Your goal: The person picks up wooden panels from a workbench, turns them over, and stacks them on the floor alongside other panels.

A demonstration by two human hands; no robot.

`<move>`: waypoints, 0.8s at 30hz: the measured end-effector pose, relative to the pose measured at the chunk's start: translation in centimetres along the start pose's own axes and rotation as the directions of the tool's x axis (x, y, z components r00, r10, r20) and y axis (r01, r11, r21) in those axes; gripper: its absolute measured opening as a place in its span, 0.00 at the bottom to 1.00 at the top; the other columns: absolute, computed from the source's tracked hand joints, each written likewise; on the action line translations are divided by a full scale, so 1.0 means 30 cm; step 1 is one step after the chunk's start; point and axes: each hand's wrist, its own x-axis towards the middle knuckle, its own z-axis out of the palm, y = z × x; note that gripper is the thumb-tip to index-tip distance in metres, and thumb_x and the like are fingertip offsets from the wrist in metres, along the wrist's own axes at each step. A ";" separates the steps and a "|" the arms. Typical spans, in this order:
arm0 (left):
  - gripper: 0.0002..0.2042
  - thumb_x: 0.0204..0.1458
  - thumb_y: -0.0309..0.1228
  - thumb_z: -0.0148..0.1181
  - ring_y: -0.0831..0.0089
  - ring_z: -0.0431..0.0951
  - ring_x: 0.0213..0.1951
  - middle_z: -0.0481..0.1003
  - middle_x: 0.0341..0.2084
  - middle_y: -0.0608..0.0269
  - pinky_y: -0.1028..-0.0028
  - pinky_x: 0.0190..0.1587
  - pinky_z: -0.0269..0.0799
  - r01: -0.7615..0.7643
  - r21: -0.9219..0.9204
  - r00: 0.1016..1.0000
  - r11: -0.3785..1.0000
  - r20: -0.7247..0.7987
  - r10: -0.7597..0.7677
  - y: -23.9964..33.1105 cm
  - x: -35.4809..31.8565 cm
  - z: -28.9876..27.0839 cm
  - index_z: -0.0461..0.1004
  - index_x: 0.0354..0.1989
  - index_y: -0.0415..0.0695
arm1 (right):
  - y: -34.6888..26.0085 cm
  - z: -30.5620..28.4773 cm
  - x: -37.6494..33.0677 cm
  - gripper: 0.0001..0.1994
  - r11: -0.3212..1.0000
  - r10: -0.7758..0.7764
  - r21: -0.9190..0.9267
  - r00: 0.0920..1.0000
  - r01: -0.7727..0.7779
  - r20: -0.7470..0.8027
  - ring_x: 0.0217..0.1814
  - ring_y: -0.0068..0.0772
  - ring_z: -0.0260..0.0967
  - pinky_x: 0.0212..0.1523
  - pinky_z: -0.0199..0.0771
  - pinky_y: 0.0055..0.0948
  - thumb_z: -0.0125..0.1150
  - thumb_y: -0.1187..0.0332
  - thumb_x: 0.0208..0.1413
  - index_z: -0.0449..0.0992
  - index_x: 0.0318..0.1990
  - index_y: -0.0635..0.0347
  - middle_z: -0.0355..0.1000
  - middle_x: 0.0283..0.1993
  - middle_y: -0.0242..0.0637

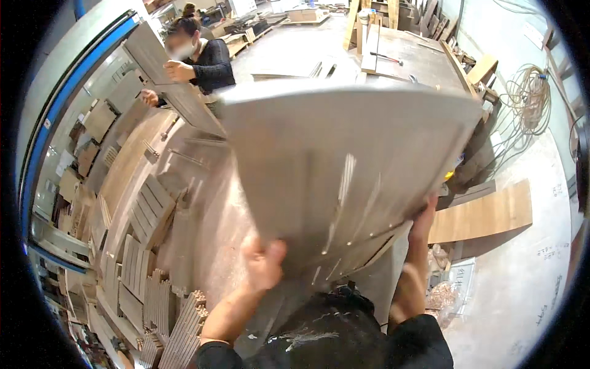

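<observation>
A large grey-brown panel point(344, 178) is held up in front of me, tilted, with long narrow slots and grooves in its lower face. My left hand point(264, 261) grips its lower left edge, the thumb against the face; motion smears it a little. On the lower right edge, my right hand point(423, 218) is closed round the panel, with part of its fingers hidden. The panel blocks much of the floor and table beyond it.
At the far left, another person point(206, 64) handles a tall board point(187, 101). Stacked wooden strips point(184, 326) and slatted panels point(150, 203) lie low on the left. A workbench point(418, 58) stands behind on the right, a curved wooden sheet point(485, 212) and coiled hose point(531, 101) nearer.
</observation>
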 end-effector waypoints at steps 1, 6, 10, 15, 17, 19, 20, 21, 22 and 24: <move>0.14 0.57 0.36 0.57 0.84 0.61 0.20 0.64 0.15 0.75 0.77 0.20 0.53 0.001 -0.050 0.991 0.999 0.131 0.006 -0.034 -0.009 0.061 0.69 0.22 0.41 | 0.054 -0.111 0.044 0.41 1.000 0.015 0.017 0.994 -0.013 -0.107 0.70 0.38 0.52 0.67 0.51 0.38 0.41 0.34 0.59 0.54 0.69 0.58 0.53 0.71 0.38; 0.11 0.48 0.24 0.66 0.68 0.79 0.32 0.79 0.30 0.57 0.73 0.36 0.74 0.036 -0.158 0.814 0.987 0.577 0.063 -0.167 -0.049 0.276 0.77 0.41 0.37 | 0.261 -0.589 0.133 0.29 0.993 -0.054 0.085 0.955 0.082 -0.293 0.56 0.41 0.63 0.62 0.60 0.39 0.42 0.46 0.65 0.65 0.60 0.63 0.66 0.57 0.42; 0.15 0.49 0.31 0.62 0.60 0.79 0.43 0.79 0.41 0.50 0.67 0.47 0.74 0.025 -0.196 0.723 0.980 0.681 0.118 -0.328 -0.094 0.453 0.77 0.43 0.35 | 0.342 -0.827 0.190 0.24 0.639 -0.411 0.758 0.890 0.126 0.199 0.54 0.39 0.66 0.55 0.70 0.36 0.50 0.56 0.62 0.63 0.60 0.62 0.67 0.54 0.40; 0.20 0.39 0.24 0.61 0.55 0.78 0.40 0.77 0.39 0.49 0.66 0.44 0.74 0.004 -0.248 0.692 0.969 0.700 0.176 -0.514 -0.163 0.644 0.76 0.45 0.35 | -0.056 -0.451 -0.041 0.32 0.991 -0.119 0.031 0.955 0.132 -0.271 0.61 0.43 0.60 0.59 0.68 0.41 0.49 0.47 0.61 0.55 0.66 0.54 0.57 0.65 0.39; 0.24 0.34 0.24 0.60 0.53 0.77 0.40 0.75 0.38 0.49 0.65 0.44 0.74 0.015 -0.290 0.672 0.957 0.712 0.206 -0.542 -0.175 0.698 0.75 0.46 0.35 | -0.119 -0.434 -0.083 0.34 0.983 0.107 0.179 0.884 -0.027 -0.454 0.64 0.43 0.58 0.61 0.66 0.42 0.45 0.43 0.62 0.53 0.68 0.53 0.54 0.67 0.39; 0.22 0.36 0.20 0.62 0.54 0.78 0.40 0.77 0.38 0.49 0.65 0.43 0.74 0.003 -0.298 0.630 0.955 0.742 0.229 -0.555 -0.187 0.731 0.75 0.46 0.36 | -0.122 -0.492 -0.132 0.35 1.000 -0.014 -0.026 0.910 0.004 -0.415 0.66 0.44 0.55 0.64 0.61 0.42 0.40 0.40 0.63 0.52 0.69 0.55 0.53 0.68 0.40; 0.23 0.36 0.20 0.61 0.52 0.76 0.41 0.76 0.39 0.50 0.63 0.44 0.74 0.006 -0.306 0.575 0.952 0.780 0.247 -0.579 -0.196 0.742 0.75 0.47 0.36 | -0.168 -0.457 -0.172 0.37 0.987 0.061 0.162 0.926 0.001 -0.373 0.66 0.44 0.55 0.65 0.59 0.41 0.40 0.39 0.62 0.52 0.69 0.57 0.53 0.68 0.41; 0.23 0.36 0.20 0.61 0.52 0.76 0.41 0.76 0.39 0.50 0.63 0.44 0.74 0.027 -0.318 0.577 0.948 0.779 0.245 -0.591 -0.221 0.752 0.75 0.47 0.36 | -0.208 -0.430 -0.203 0.39 0.939 0.125 0.345 0.941 -0.009 -0.315 0.66 0.45 0.55 0.66 0.56 0.41 0.40 0.37 0.61 0.52 0.69 0.58 0.53 0.68 0.42; 0.24 0.35 0.21 0.60 0.52 0.75 0.42 0.75 0.40 0.50 0.63 0.44 0.73 0.030 -0.334 0.553 0.942 0.790 0.263 -0.602 -0.245 0.767 0.74 0.48 0.37 | -0.246 -0.448 -0.216 0.38 0.915 0.182 0.390 0.966 -0.099 -0.182 0.68 0.46 0.53 0.68 0.51 0.42 0.38 0.37 0.60 0.53 0.69 0.56 0.54 0.68 0.43; 0.25 0.36 0.21 0.59 0.51 0.73 0.46 0.74 0.42 0.51 0.62 0.47 0.72 0.064 -0.338 0.487 0.939 0.832 0.266 -0.629 -0.288 0.786 0.73 0.49 0.38 | -0.226 -0.524 -0.201 0.39 0.983 0.149 0.147 0.940 -0.109 -0.306 0.67 0.46 0.54 0.67 0.53 0.41 0.41 0.37 0.59 0.53 0.68 0.58 0.55 0.68 0.44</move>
